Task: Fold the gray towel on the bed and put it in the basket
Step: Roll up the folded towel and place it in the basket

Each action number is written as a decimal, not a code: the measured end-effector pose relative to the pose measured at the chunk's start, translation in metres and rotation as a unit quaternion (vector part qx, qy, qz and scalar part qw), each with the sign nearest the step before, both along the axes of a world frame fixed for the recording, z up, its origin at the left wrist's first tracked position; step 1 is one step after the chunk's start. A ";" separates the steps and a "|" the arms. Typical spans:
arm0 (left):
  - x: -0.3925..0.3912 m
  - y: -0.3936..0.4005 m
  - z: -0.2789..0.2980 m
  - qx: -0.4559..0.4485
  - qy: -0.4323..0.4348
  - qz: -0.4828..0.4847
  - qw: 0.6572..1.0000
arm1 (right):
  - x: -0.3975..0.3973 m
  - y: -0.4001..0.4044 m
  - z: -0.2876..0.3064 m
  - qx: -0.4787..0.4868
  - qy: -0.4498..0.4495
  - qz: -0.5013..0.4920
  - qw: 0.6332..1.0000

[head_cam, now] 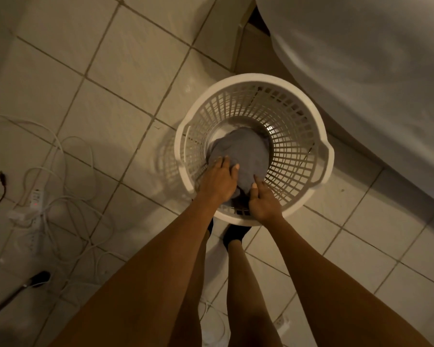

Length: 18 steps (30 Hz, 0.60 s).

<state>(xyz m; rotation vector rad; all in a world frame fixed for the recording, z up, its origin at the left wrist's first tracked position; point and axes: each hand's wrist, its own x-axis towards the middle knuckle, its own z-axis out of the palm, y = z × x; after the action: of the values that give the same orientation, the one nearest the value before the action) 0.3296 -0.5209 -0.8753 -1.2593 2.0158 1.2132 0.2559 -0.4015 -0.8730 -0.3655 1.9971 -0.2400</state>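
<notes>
Reaching into the round white slatted basket (251, 82), your left hand (217, 180) lies flat, fingers spread, on the soft gray towel (246, 151) at its bottom; your right hand (262, 201) pinches the towel's near edge. The bed (373, 71) crowds the basket's right rim; tile floor (110, 96) lies open leftward.

Dim, warm-tinted light — a soft shadow on the floor tiles (105, 151), wide-angle bending at edges.
</notes>
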 end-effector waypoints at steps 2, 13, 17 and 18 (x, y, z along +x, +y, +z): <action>0.005 0.002 -0.002 -0.010 0.009 0.000 1.000 | 0.008 0.003 -0.002 -0.011 0.013 0.026 1.000; -0.002 -0.003 0.006 -0.057 -0.003 -0.133 0.989 | 0.000 0.002 0.004 0.037 0.034 0.144 0.988; -0.007 0.002 0.015 -0.085 0.002 -0.289 0.954 | -0.005 -0.003 0.014 0.028 0.019 0.190 0.981; -0.007 0.003 0.017 -0.085 -0.009 -0.303 0.949 | -0.006 -0.004 0.015 0.027 0.009 0.194 0.981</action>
<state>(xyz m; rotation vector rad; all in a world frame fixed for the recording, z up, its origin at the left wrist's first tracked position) 0.3228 -0.5182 -0.8587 -0.6209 2.2873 0.7389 0.2497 -0.4050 -0.8577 -0.7126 1.9013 0.0644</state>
